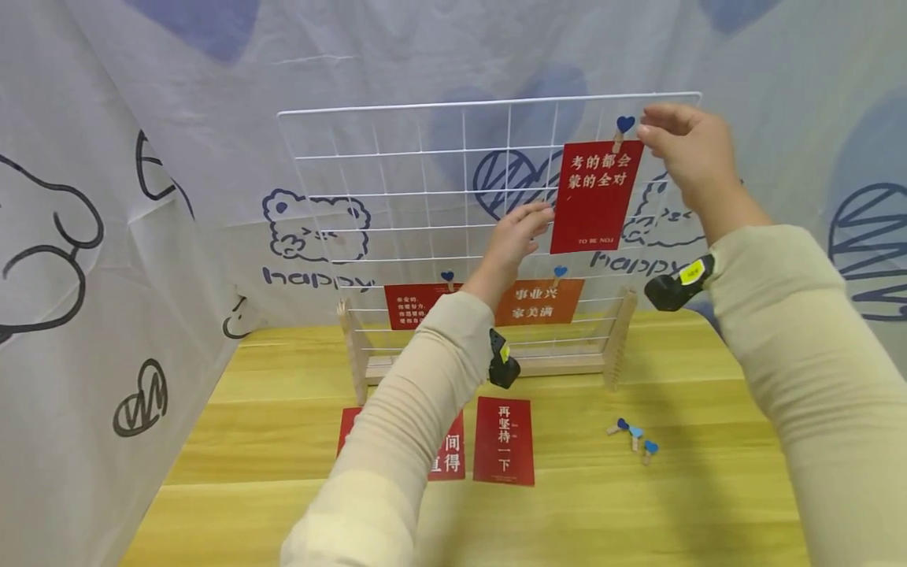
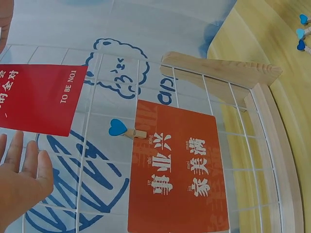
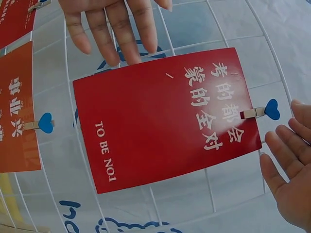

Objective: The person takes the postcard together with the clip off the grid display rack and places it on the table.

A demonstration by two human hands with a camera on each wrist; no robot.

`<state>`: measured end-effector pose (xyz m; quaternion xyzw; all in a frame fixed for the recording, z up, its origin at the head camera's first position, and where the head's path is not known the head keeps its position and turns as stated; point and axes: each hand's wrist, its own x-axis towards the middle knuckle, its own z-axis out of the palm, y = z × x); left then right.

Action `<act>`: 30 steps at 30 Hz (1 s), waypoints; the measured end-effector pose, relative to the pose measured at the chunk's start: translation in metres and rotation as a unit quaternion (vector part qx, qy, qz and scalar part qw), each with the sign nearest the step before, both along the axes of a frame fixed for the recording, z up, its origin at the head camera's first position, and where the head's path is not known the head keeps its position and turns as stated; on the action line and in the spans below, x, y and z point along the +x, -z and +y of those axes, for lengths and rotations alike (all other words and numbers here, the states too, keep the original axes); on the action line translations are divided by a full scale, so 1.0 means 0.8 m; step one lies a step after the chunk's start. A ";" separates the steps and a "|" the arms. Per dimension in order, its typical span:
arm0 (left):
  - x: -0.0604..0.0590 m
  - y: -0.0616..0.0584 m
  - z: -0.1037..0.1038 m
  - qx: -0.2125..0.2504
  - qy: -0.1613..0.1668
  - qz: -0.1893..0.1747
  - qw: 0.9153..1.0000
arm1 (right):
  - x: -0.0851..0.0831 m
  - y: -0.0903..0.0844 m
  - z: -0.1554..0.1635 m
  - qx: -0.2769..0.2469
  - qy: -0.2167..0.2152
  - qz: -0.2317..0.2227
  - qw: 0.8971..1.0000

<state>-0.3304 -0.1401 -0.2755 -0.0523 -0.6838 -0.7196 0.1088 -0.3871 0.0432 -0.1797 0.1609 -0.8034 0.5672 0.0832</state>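
Two hands — left hand (image 1: 513, 236) and right hand (image 1: 690, 161) — spread wide beside the red card (image 1: 595, 197), clipped on the grid (image 1: 397, 181).

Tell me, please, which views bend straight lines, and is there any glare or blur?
Both wrist views curve the white wire grid like a fisheye; the head view keeps it nearly straight. Right wrist view: faint sheen on the red card. No view looks blurred.

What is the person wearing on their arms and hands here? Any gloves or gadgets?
No gloves: both the left hand and the right hand are bare. Each arm is covered to the wrist by a long cream-coloured sleeve of soft, finely ribbed fabric. A small black device sits under the left wrist, and a similar black device with a yellow label hangs at the right wrist.
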 end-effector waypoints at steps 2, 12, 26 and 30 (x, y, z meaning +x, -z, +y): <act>0.000 0.001 0.001 -0.001 -0.001 -0.003 1.000 | -0.001 -0.002 -0.001 0.013 -0.001 0.002 1.000; -0.001 0.002 0.007 0.025 -0.014 0.005 1.000 | -0.002 -0.012 -0.004 0.086 0.006 0.011 0.996; -0.004 0.004 0.015 0.051 -0.004 -0.001 0.999 | -0.004 -0.020 -0.020 0.105 -0.011 -0.017 0.994; -0.002 0.003 0.018 0.068 0.011 0.003 0.998 | -0.005 -0.019 -0.022 0.108 0.001 -0.027 0.994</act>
